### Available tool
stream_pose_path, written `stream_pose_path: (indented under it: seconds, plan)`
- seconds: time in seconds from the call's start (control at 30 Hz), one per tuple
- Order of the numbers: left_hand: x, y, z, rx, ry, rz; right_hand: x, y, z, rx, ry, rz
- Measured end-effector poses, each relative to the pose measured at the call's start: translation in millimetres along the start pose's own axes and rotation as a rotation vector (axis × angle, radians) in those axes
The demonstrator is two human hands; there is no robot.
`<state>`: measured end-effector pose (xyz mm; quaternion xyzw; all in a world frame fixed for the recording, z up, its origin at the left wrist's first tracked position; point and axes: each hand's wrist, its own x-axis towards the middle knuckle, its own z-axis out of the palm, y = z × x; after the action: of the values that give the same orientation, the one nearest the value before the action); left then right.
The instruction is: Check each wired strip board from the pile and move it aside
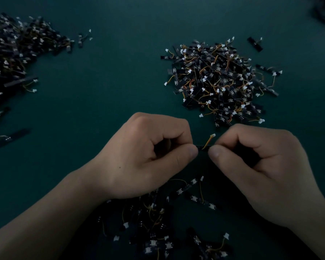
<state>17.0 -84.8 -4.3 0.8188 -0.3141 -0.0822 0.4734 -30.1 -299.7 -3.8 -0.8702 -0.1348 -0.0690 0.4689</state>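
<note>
Largely hidden, the strip board (201, 147) is pinched by left hand (148, 156) and right hand (266, 166).

No readable text, labels or numbers. The held strip board (202, 147) is edge-on, with nothing legible on it. Any markings on boards in the right pile (221, 77) and near pile (158, 222) are too dark and small to read.

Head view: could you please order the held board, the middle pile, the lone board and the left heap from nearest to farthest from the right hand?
1. Held board, pinched in the right hand.
2. Middle pile, ahead.
3. Lone board, beyond that pile.
4. Left heap, far left.
</note>
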Motion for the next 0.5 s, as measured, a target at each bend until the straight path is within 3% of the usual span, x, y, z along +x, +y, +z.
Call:
stream_pose_path:
  seconds: [0.5]
  plan:
    - [-1.1,0.0,-0.9,-0.104,-0.026,-0.064,0.2,-1.2,-0.2,0.026,-0.015,-0.001]
